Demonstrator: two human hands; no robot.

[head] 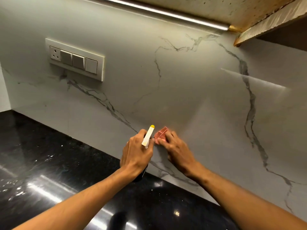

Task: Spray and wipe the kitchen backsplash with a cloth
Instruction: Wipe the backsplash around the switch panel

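The white marble backsplash [191, 97] with grey veins fills most of the view. My left hand [136, 151] grips a spray bottle [148, 136] with a white head and yellow nozzle tip; its dark body shows below my wrist. The nozzle points up toward the wall. My right hand [176, 150] presses a folded pink cloth [160, 135] flat against the lower backsplash, right beside the nozzle. Most of the cloth is hidden under my fingers.
A black glossy countertop [49, 171] runs below the wall. A white switch plate with a socket [75, 59] sits on the wall at upper left. An under-cabinet light strip [166, 14] and a wooden shelf edge [265, 27] hang overhead at the right.
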